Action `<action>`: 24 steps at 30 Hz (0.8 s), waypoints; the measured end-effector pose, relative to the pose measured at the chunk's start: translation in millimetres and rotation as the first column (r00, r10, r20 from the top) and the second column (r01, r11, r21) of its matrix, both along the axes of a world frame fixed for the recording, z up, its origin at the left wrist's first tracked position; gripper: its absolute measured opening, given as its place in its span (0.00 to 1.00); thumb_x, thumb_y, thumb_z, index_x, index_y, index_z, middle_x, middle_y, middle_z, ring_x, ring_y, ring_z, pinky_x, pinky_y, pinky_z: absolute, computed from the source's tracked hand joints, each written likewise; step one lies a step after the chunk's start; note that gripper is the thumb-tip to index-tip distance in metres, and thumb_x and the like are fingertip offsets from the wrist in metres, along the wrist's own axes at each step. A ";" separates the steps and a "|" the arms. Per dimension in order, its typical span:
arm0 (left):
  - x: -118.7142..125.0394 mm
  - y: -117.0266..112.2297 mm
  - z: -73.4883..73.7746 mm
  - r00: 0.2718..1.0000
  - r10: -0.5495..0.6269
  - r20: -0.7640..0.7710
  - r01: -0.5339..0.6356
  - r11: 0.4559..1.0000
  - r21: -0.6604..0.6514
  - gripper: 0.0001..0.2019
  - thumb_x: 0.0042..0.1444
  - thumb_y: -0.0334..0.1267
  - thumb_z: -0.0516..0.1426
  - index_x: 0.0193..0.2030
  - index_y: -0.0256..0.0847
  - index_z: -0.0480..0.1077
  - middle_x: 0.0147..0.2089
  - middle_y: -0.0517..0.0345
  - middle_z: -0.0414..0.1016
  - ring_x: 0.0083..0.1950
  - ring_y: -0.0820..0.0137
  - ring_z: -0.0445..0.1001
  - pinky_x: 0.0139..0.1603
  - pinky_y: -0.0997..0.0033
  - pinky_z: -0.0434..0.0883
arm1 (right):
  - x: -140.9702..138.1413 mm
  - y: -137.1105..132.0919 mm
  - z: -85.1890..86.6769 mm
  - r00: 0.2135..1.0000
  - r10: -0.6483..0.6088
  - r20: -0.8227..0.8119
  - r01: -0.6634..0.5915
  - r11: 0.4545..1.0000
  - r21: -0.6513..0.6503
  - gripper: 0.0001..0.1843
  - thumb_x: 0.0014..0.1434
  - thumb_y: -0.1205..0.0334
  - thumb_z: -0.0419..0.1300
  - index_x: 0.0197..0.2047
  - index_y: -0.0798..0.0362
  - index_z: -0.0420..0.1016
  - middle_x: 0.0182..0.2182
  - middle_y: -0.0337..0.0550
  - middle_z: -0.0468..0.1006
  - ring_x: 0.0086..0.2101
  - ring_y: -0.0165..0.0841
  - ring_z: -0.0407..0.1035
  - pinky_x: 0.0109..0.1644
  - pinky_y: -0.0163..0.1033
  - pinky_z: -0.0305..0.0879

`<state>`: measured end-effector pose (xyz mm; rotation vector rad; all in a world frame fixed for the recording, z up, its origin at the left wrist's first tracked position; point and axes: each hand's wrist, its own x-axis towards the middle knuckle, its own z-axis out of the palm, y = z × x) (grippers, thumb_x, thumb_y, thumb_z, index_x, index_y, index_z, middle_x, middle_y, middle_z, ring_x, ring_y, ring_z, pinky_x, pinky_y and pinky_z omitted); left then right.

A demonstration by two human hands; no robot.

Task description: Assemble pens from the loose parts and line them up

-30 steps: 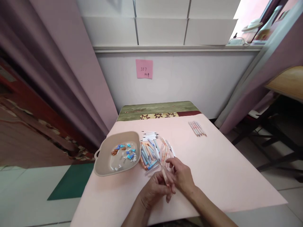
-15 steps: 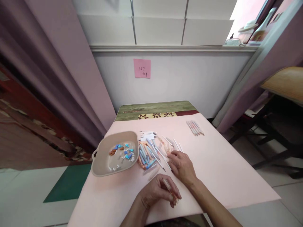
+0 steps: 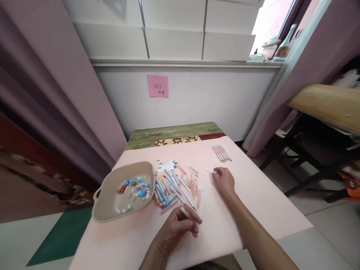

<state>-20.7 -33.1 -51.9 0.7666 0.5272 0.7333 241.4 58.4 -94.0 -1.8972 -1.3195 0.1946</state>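
Note:
My left hand (image 3: 178, 228) rests near the table's front edge, fingers curled round a thin clear pen barrel (image 3: 188, 215). My right hand (image 3: 225, 180) reaches out to the right of the heap, fingertips pinched on a thin white pen piece (image 3: 209, 170) lying on the pink table cover (image 3: 253, 198). Between the hands lies a heap of pen parts (image 3: 174, 183): blue and orange barrels, white refills, clear tubes. A small bundle of finished pens (image 3: 221, 153) lies farther back to the right.
A beige tray (image 3: 108, 198) with small blue, orange and white caps stands left of the heap. A pink sticky note (image 3: 157, 86) hangs on the white wall. Purple curtains flank the table. A wooden chair or desk (image 3: 323, 108) stands to the right.
My right hand left the left hand and moved right and away, past the heap, to a white piece. The left hand stayed near the front edge with its barrel. The view shifted.

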 end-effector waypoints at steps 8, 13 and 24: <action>2.0 3.4 -0.9 1.000 -0.013 0.000 0.013 1.000 0.009 0.06 0.47 0.31 0.64 0.33 0.33 0.77 0.33 0.48 0.78 0.28 0.69 0.74 0.30 0.69 0.70 | 55.0 -14.4 20.8 1.000 -0.005 0.024 0.011 0.963 -0.271 0.16 0.54 0.51 0.57 0.34 0.54 0.78 0.26 0.42 0.79 0.26 0.32 0.70 0.28 0.34 0.58; 2.4 1.8 -3.9 0.999 -0.054 -0.007 0.054 0.998 0.040 0.06 0.46 0.31 0.65 0.33 0.33 0.77 0.32 0.48 0.78 0.27 0.69 0.74 0.29 0.69 0.70 | 42.7 -12.5 36.8 0.985 0.106 0.135 -0.035 0.894 -0.448 0.08 0.47 0.55 0.63 0.28 0.51 0.78 0.28 0.42 0.79 0.30 0.35 0.71 0.29 0.34 0.55; 1.1 -2.7 -3.5 0.985 -0.161 -0.054 0.165 0.984 0.065 0.08 0.44 0.31 0.66 0.33 0.32 0.78 0.31 0.46 0.79 0.25 0.69 0.74 0.29 0.68 0.71 | 2.2 7.9 54.5 0.920 0.324 0.220 -0.122 0.771 -0.625 0.07 0.45 0.69 0.59 0.22 0.55 0.79 0.26 0.53 0.80 0.30 0.39 0.74 0.30 0.35 0.59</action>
